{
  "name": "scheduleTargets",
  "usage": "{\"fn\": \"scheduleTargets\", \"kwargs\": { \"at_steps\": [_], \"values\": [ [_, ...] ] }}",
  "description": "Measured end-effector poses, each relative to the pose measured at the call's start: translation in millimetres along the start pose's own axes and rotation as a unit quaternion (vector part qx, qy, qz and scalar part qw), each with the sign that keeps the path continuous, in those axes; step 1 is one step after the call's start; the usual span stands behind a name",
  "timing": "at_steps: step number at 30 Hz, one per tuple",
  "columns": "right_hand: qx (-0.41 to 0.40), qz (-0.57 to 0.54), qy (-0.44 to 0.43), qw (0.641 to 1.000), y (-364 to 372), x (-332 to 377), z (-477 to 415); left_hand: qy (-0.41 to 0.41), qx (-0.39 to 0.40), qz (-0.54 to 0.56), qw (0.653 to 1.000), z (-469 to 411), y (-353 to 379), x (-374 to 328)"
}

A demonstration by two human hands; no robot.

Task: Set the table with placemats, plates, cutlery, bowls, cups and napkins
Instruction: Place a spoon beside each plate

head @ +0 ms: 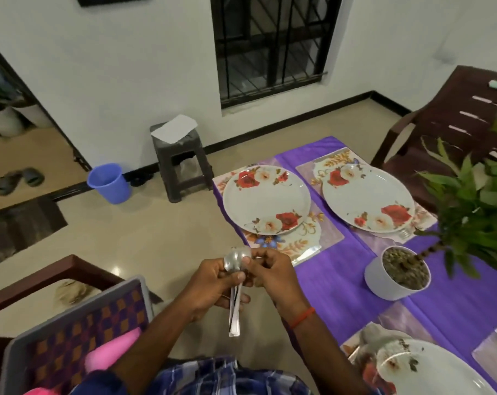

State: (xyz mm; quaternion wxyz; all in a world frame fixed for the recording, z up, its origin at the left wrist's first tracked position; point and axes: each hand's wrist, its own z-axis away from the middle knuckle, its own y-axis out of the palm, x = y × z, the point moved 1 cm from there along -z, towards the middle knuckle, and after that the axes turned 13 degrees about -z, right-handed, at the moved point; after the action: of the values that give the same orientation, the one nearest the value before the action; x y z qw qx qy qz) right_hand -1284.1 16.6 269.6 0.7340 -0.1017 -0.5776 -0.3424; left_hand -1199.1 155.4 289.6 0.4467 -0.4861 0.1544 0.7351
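Left hand (210, 286): gripped the handles of a bundle of spoons (237, 259), fingers curled round them, in front of the chest and just off the table's near-left edge.
Right hand (272, 275): pinched the bowl of one spoon at the top of the bundle with thumb and fingertips, touching the left hand.
Spoons: stood bowls up, handles pointing down past the left palm; number could not be told.
Left plate (265, 199): lay on a floral mat (307, 243) at the table's far-left corner.
Right plate (368, 198): lay on a second mat (324, 163), just beside the left plate.
Near plate (435, 372): lay at the lower right on a third mat (389, 320), partly cut off by the frame.
Cloth (341, 280): purple, spread under all the mats.
Pot (384, 283): white, holding a green plant, stood on the cloth between the far plates and the near plate.
Crate (79, 317): grey, sat at the lower left, lined with a checked mat, something pink inside.
Stool (181, 158): stood against the wall with paper (174, 128) on top, a blue bucket (109, 182) beside it.
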Motion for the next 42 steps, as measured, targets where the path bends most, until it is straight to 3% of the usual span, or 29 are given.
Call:
{"fn": "scheduleTargets", "kwargs": {
  "at_steps": [9, 17, 22, 25, 27, 33, 38, 42],
  "values": [
    [-0.172, -0.112, 0.016, 0.979, -49.9, 5.3, -30.9, -0.029, 0.005, 0.014, 0.999, -42.9, -4.6, -17.8],
    [-0.326, -0.036, 0.017, 0.944, -108.8, -16.0, -112.0, -0.021, 0.029, -0.01, 0.999, -103.5, -49.4, -40.8],
    [-0.381, 0.024, 0.072, 0.921, -119.6, -41.3, -149.8, -0.017, 0.031, -0.015, 0.999, -136.7, -81.9, -50.8],
    [-0.402, 0.066, 0.095, 0.908, -116.5, -52.5, -160.9, -0.021, 0.041, -0.027, 0.999, -154.8, -96.1, -50.6],
    [-0.398, 0.158, 0.093, 0.899, -106.8, -45.5, -159.6, -0.026, 0.052, -0.031, 0.998, -164.8, -101.6, -49.1],
    [-0.344, 0.347, 0.123, 0.864, -98.9, -36.1, -151.2, -0.037, 0.09, -0.038, 0.995, -188.3, -111.6, -49.5],
    [-0.356, 0.341, 0.095, 0.865, -97.6, -26.6, -142.1, -0.047, 0.117, -0.028, 0.992, -196.6, -107.2, -54.0],
    [-0.361, 0.227, 0.021, 0.904, -83.8, -19.3, -139.8, -0.063, 0.142, -0.024, 0.987, -206.0, -106.0, -62.9]
  ]
}}
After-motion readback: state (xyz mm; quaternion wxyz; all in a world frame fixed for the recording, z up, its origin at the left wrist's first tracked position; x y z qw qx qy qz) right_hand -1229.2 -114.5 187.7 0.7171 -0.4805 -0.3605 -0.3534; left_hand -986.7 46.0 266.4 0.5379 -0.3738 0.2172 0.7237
